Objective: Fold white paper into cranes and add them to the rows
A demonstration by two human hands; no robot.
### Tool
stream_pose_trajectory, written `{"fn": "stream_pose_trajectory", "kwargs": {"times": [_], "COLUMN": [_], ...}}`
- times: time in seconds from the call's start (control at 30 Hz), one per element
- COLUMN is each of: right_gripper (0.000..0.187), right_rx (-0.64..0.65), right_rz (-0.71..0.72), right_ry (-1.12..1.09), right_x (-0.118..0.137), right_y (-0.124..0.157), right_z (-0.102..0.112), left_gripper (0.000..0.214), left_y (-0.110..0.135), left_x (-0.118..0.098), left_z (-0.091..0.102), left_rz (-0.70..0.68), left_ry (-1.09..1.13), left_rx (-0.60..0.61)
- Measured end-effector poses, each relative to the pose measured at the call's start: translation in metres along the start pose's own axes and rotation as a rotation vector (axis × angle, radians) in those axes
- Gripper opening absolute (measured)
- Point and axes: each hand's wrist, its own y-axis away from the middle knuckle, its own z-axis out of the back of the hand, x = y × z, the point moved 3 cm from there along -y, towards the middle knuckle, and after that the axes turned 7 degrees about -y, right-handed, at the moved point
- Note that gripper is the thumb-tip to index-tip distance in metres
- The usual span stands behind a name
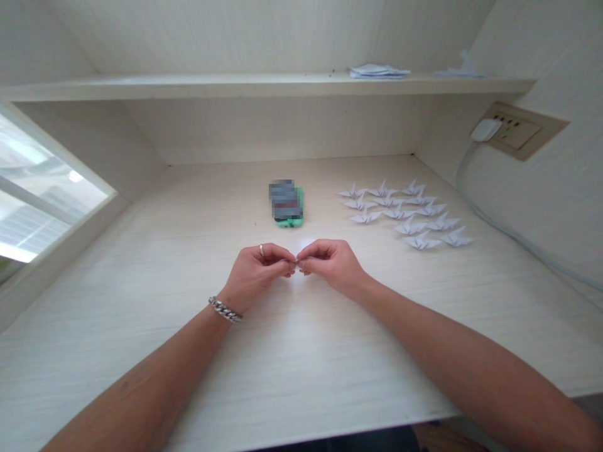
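Desk [301, 376]; at centre, left hand [257, 270] and right hand [330, 263] meet, fingertips of both pinched on a small paper piece [296, 258], mostly hidden. Paper cranes [405, 213] at two o'clock; phone [286, 202] at twelve. Paper judged light, thin, easily creased: hold by its edges.

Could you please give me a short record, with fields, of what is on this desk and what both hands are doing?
left hand: ring and bracelet; fingertips pinch a small pale piece, mostly hidden
right hand: pinches the same piece from the other side
paper cranes: rows on the desk, right of the hands, untouched
phone: green case, flat, beyond the hands
shelf: papers on it
wall socket: white plug in it
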Motion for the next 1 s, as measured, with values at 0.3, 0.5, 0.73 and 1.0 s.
{"fn": "stream_pose_trajectory", "kwargs": {"times": [0.3,0.5,0.73,1.0], "right_gripper": [0.023,0.021,0.019,0.016], "right_rx": [0.039,0.050,-0.011,-0.010], "right_rz": [-0.057,-0.018,0.031,0.111], "right_ry": [-0.049,0.052,0.140,0.242], "right_x": [-0.0012,-0.0024,0.0007,0.0047], "right_y": [0.0001,0.0003,0.0016,0.0039], "right_z": [0.0015,0.0030,0.0040,0.0034], "left_gripper": [0.008,0.016,0.020,0.025], "left_y": [0.0015,0.0009,0.0013,0.0016], "left_x": [-0.0023,0.0006,0.0009,0.0013], "left_z": [0.0025,0.0037,0.0022,0.0021], "left_rz": [-0.082,-0.076,-0.029,-0.021], "left_ry": [-0.180,-0.129,0.059,0.109], "left_rx": [-0.036,-0.067,-0.035,-0.009]}}
